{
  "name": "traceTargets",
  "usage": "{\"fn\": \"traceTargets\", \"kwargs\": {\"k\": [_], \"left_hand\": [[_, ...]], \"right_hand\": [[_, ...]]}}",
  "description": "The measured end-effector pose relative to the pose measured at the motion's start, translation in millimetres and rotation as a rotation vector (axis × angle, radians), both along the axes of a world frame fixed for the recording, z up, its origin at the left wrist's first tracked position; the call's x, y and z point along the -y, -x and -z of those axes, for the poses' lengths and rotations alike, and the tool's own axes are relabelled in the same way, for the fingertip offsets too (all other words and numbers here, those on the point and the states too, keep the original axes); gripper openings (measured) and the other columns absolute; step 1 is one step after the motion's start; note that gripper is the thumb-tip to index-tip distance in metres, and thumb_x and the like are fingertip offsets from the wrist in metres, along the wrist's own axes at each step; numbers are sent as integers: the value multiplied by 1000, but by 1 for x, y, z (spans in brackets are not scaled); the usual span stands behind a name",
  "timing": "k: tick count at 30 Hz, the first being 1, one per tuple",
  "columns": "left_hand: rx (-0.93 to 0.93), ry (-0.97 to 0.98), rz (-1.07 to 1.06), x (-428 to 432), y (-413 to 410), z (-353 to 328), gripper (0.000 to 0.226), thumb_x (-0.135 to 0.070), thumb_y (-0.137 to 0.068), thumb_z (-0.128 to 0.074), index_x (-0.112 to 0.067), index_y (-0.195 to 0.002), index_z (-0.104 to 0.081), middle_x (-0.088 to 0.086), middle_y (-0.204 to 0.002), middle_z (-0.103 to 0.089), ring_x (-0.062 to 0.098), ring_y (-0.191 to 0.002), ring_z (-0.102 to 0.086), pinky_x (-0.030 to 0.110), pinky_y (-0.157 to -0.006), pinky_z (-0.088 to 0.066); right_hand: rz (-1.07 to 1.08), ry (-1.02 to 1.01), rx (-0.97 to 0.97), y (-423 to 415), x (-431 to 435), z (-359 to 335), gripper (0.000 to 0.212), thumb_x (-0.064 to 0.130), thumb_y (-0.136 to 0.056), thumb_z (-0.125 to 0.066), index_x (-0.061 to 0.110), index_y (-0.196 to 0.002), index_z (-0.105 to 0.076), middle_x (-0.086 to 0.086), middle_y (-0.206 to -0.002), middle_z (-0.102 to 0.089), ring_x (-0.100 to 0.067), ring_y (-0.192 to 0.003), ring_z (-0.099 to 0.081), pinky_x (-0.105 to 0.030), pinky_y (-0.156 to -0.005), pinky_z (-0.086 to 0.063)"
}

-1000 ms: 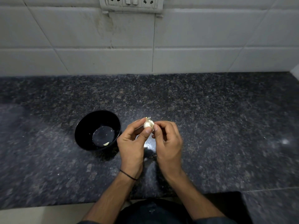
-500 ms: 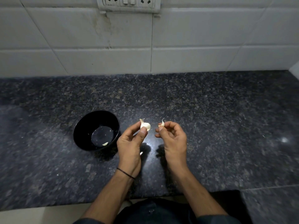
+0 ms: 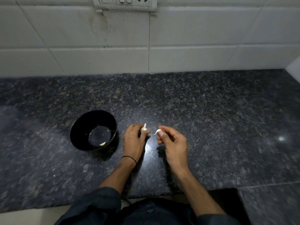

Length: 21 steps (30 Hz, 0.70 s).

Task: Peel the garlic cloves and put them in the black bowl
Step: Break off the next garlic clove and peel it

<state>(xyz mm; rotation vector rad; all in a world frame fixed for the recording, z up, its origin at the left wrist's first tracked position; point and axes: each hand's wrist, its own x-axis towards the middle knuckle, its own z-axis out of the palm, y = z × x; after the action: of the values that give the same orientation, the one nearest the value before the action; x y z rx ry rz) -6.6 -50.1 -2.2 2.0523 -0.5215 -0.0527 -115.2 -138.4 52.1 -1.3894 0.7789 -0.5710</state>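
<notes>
A black bowl (image 3: 76, 137) stands on the dark granite counter, left of my hands, with one peeled garlic clove (image 3: 102, 144) lying at its bottom. My left hand (image 3: 134, 140) grips a small white piece of a garlic bulb (image 3: 143, 128) between thumb and fingers, low over the counter just right of the bowl. My right hand (image 3: 172, 142) pinches a single garlic clove (image 3: 157, 131) with a thin curled tail of skin, a short gap to the right of the left hand.
The speckled granite counter (image 3: 211, 119) runs back to a white tiled wall (image 3: 194, 38) with a switch and socket plate (image 3: 125, 2) at the top. The counter's front edge is close to my body. A tiled side wall (image 3: 294, 67) closes the far right.
My hands pulled apart: the right hand broke one clove off the garlic piece that both held together. The left hand has since dropped lower toward the counter with the rest.
</notes>
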Motion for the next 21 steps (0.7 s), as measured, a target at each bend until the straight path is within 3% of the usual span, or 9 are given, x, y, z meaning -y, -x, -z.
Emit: {"fn": "traceTargets", "kwargs": {"k": [2,5,7,10,12,14,16,19,21], "left_hand": [[6,-10,24,1,-2,2,20,-14,-86,-78,-9,-105,-73,2,-97,-65,0,-81,-58,7,-77,-45],[-21,-61,57,-1,-6,10,27,-24,-84,-79,-16,-109,-72,-4,-102,-65,15,-92,-61,35,-88,-52],[-37,-94,98,-5,-5,13,37,-32,-81,-78,-19,-114,-68,-5,-110,-65,20,-103,-61,43,-91,-52],[-23,-144,162,-11,-1,11,52,-29,-81,-81,-17,-128,-62,0,-129,-60,24,-120,-55,42,-106,-45],[56,-151,173,-16,6,4,54,-19,-84,-79,-15,-135,-59,2,-140,-54,22,-129,-48,30,-114,-34],[131,-86,161,-21,16,-10,48,-12,-89,-74,-17,-134,-60,-4,-139,-54,17,-128,-48,20,-110,-30],[74,27,171,-25,25,-30,38,-10,-91,-71,-21,-128,-65,-11,-133,-59,10,-123,-53,13,-102,-36],[-139,192,221,-22,30,-48,24,-13,-93,-70,-20,-116,-72,-10,-115,-71,13,-107,-66,25,-89,-51],[-277,301,189,-19,32,-52,19,-12,-92,-72,-17,-110,-74,-3,-107,-74,17,-102,-69,36,-89,-55]], "right_hand": [[-10,27,-6,0,1,0,14,10,-94,-69,19,-104,-74,0,-83,-75,-11,-69,-65,-25,-58,-53],[-22,78,5,1,2,0,13,9,-93,-70,19,-102,-72,0,-84,-73,-14,-72,-67,-28,-61,-57],[-33,125,-2,1,3,0,11,11,-92,-72,21,-98,-72,1,-86,-73,-16,-76,-69,-33,-67,-59],[-37,133,-17,2,4,0,9,11,-91,-73,20,-95,-74,2,-87,-74,-16,-78,-70,-37,-70,-60],[-51,153,-26,3,5,0,9,13,-91,-74,20,-96,-75,4,-89,-75,-14,-82,-71,-41,-76,-61],[-59,176,-35,3,5,0,9,15,-90,-75,22,-96,-76,5,-90,-75,-13,-84,-71,-44,-80,-60],[-65,183,-40,2,5,-1,10,14,-89,-75,22,-95,-77,5,-89,-75,-14,-84,-71,-46,-80,-60],[-91,176,-19,0,3,-6,13,9,-88,-74,20,-94,-77,4,-87,-76,-16,-79,-71,-44,-78,-60],[-113,154,-1,0,1,-11,15,6,-88,-73,19,-94,-76,3,-86,-76,-16,-76,-71,-40,-76,-60]]}}
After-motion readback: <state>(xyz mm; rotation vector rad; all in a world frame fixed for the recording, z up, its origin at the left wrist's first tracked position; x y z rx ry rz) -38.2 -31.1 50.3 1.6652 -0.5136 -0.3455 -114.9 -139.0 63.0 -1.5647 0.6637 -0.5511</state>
